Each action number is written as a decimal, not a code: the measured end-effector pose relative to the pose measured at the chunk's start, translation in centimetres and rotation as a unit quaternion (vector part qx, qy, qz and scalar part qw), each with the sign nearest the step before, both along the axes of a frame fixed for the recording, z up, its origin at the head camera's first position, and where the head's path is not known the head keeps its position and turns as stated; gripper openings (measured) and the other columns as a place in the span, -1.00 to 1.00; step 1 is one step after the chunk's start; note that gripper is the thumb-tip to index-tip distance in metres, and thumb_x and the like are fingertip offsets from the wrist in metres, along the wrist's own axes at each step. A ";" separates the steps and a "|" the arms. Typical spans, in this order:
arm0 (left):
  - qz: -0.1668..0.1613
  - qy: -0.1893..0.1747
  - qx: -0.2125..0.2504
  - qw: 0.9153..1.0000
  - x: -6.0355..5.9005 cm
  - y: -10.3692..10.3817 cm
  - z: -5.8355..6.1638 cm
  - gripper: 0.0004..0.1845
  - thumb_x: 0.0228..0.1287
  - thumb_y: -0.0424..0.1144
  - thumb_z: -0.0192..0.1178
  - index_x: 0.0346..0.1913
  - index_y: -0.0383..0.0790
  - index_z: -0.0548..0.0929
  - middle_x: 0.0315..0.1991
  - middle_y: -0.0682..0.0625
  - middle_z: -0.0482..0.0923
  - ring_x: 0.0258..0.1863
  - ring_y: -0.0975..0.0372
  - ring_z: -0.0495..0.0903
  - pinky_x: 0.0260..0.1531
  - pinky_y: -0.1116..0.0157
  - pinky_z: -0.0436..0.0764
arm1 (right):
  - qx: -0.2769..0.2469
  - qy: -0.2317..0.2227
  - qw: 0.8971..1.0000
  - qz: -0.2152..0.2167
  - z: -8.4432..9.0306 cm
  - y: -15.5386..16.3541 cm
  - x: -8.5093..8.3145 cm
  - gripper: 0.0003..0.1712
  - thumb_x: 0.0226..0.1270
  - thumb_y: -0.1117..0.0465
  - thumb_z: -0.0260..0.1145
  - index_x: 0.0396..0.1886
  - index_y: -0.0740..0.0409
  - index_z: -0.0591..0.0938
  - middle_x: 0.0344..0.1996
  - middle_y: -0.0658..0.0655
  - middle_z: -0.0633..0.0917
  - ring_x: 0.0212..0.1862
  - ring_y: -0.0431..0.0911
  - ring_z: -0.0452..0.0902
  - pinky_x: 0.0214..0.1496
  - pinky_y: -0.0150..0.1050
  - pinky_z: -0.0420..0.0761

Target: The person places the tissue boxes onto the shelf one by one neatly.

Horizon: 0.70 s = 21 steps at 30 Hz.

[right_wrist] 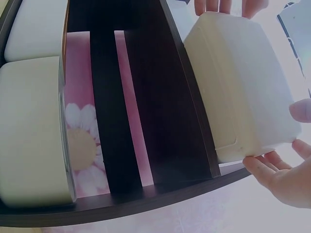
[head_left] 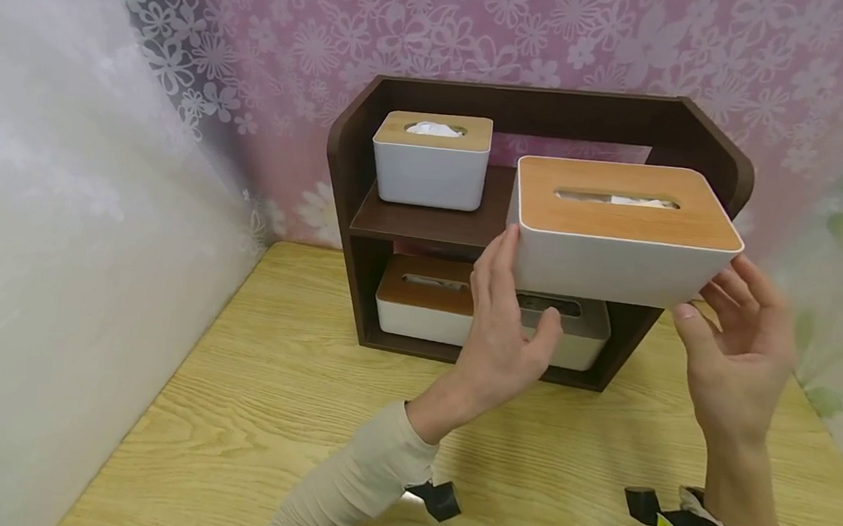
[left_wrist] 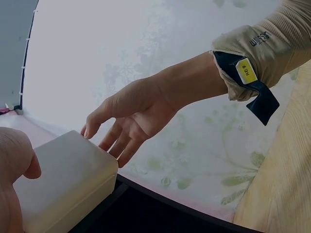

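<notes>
A white tissue box [head_left: 617, 263] with a light wooden lid is held between my two hands, in front of the upper right part of a dark brown shelf [head_left: 425, 226]. My left hand [head_left: 502, 328] holds its left end with the fingers along the side, the thumb standing away below. At the opposite end my right hand [head_left: 746, 341] grips the lower right corner, with its thumb near the bottom edge. In the right wrist view the underside of the box shows beside the shelf board [right_wrist: 160, 97]. Whether the box touches the board, I cannot tell.
A smaller white tissue box [head_left: 429, 172] stands on the upper shelf at left. Below are a brown-lidded box [head_left: 424, 317] and a grey-lidded box [head_left: 580, 339], both partly covered by my left hand or the held box. The shelf stands on a wooden table [head_left: 268, 383] against a floral backdrop.
</notes>
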State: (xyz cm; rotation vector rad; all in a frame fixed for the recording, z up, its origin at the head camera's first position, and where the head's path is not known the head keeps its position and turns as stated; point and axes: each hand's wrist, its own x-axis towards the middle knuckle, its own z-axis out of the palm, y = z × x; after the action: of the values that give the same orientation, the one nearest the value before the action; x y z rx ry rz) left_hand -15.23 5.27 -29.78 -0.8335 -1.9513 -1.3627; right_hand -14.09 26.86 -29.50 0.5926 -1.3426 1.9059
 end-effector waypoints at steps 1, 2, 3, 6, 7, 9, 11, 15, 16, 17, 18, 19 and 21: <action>0.000 0.001 0.000 1.000 0.0 0.0 0.0 -0.03 0.15 -0.46 0.12 0.55 -0.31 -0.18 0.50 -0.22 -0.14 0.44 0.05 -0.01 0.43 0.14 0.16 | 0.005 0.001 1.000 0.002 0.0 0.0 0.0 -0.31 0.08 0.76 0.14 0.28 0.48 0.42 0.13 0.38 0.59 0.10 0.11 0.56 0.06 -0.30 0.59; 0.000 0.002 -0.001 1.000 0.0 0.0 0.1 -0.04 0.15 -0.46 0.12 0.55 -0.31 -0.18 0.51 -0.22 -0.14 0.46 0.06 -0.02 0.43 0.13 0.16 | 0.013 -0.001 1.000 0.000 0.0 0.0 0.0 -0.31 0.08 0.76 0.14 0.29 0.47 0.41 0.15 0.38 0.58 0.11 0.10 0.55 0.07 -0.30 0.59; 0.001 0.003 -0.002 1.000 -0.1 0.0 0.1 -0.04 0.15 -0.46 0.12 0.55 -0.32 -0.18 0.51 -0.21 -0.14 0.47 0.06 -0.03 0.44 0.13 0.15 | 0.019 -0.003 1.000 -0.001 0.0 0.1 0.0 -0.30 0.09 0.75 0.14 0.30 0.46 0.41 0.16 0.38 0.57 0.12 0.10 0.55 0.07 -0.30 0.58; -0.004 -0.001 -0.002 1.000 -0.3 0.0 0.2 -0.05 0.16 -0.46 0.10 0.55 -0.31 -0.18 0.52 -0.21 -0.15 0.48 0.07 -0.03 0.44 0.12 0.14 | 0.038 -0.012 0.999 -0.017 0.1 0.1 0.1 -0.31 0.11 0.72 0.15 0.32 0.44 0.42 0.18 0.37 0.56 0.13 0.09 0.54 0.06 -0.33 0.58; -0.006 -0.003 -0.003 1.000 -0.3 -0.1 0.3 -0.05 0.16 -0.45 0.10 0.55 -0.31 -0.18 0.52 -0.22 -0.15 0.48 0.07 -0.04 0.45 0.12 0.14 | 0.042 -0.014 0.999 -0.020 0.2 0.1 0.1 -0.31 0.11 0.71 0.15 0.32 0.44 0.42 0.18 0.37 0.55 0.13 0.08 0.54 0.06 -0.33 0.58; -0.011 -0.010 -0.004 1.000 -0.4 -0.2 0.4 -0.05 0.18 -0.44 0.09 0.56 -0.30 -0.19 0.52 -0.22 -0.16 0.49 0.08 -0.05 0.45 0.12 0.12 | 0.048 -0.018 0.998 -0.023 0.3 0.1 0.1 -0.31 0.12 0.70 0.15 0.33 0.43 0.42 0.19 0.36 0.55 0.13 0.07 0.54 0.06 -0.35 0.57; -0.018 -0.020 -0.003 1.000 -0.5 -0.3 0.6 -0.05 0.19 -0.43 0.09 0.56 -0.29 -0.19 0.52 -0.22 -0.16 0.49 0.09 -0.06 0.46 0.12 0.11 | 0.053 -0.021 0.998 -0.024 0.4 0.1 0.1 -0.31 0.12 0.70 0.16 0.33 0.43 0.43 0.19 0.35 0.56 0.13 0.05 0.55 0.05 -0.36 0.57; -0.027 -0.041 -0.007 0.999 -0.6 -0.4 0.8 -0.04 0.21 -0.41 0.09 0.57 -0.25 -0.21 0.53 -0.19 -0.18 0.50 0.14 -0.09 0.46 0.14 0.08 | 0.062 -0.026 0.997 -0.025 0.6 0.2 0.2 -0.31 0.13 0.70 0.15 0.33 0.43 0.43 0.17 0.32 0.58 0.13 0.02 0.56 0.04 -0.39 0.58; -0.028 -0.043 -0.010 0.999 -0.6 -0.4 0.8 -0.04 0.21 -0.41 0.09 0.58 -0.24 -0.22 0.53 -0.19 -0.19 0.50 0.14 -0.10 0.47 0.14 0.08 | 0.066 -0.028 0.997 -0.028 0.6 0.2 0.2 -0.31 0.13 0.70 0.16 0.33 0.42 0.43 0.16 0.31 0.59 0.13 0.01 0.57 0.03 -0.41 0.57; -0.029 -0.044 -0.012 0.999 -0.7 -0.5 0.8 -0.04 0.22 -0.40 0.09 0.58 -0.24 -0.22 0.53 -0.19 -0.19 0.50 0.14 -0.10 0.47 0.14 0.08 | 0.069 -0.029 0.997 -0.031 0.7 0.2 0.2 -0.31 0.13 0.70 0.16 0.33 0.42 0.43 0.16 0.30 0.59 0.13 0.00 0.57 0.03 -0.41 0.57; -0.029 -0.045 -0.013 0.998 -0.7 -0.5 0.8 -0.04 0.23 -0.40 0.09 0.58 -0.24 -0.23 0.53 -0.19 -0.19 0.50 0.15 -0.11 0.47 0.15 0.08 | 0.072 -0.031 0.996 -0.032 0.7 0.2 0.2 -0.31 0.13 0.70 0.17 0.33 0.42 0.44 0.15 0.29 0.60 0.13 -0.01 0.57 0.02 -0.42 0.57; -0.030 -0.042 -0.014 0.999 -0.9 -0.6 0.8 -0.05 0.23 -0.40 0.09 0.58 -0.24 -0.23 0.53 -0.19 -0.19 0.50 0.14 -0.11 0.47 0.15 0.08 | 0.074 -0.034 0.996 -0.035 0.7 0.2 0.1 -0.31 0.13 0.69 0.17 0.33 0.41 0.44 0.14 0.28 0.60 0.13 -0.01 0.57 0.02 -0.43 0.57; -0.030 -0.035 -0.015 0.999 -1.1 -0.7 0.9 -0.05 0.24 -0.41 0.09 0.57 -0.26 -0.23 0.53 -0.21 -0.18 0.50 0.12 -0.10 0.47 0.15 0.08 | 0.080 -0.040 0.995 -0.042 0.9 0.2 0.0 -0.31 0.13 0.68 0.19 0.34 0.39 0.45 0.14 0.27 0.61 0.13 -0.03 0.58 0.02 -0.45 0.58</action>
State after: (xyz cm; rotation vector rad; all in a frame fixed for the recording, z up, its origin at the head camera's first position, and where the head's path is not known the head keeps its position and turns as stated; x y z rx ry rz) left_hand -16.30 4.53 -28.92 -0.8754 -2.0184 -1.4183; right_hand -14.12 27.06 -28.63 0.5344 -1.5572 1.7829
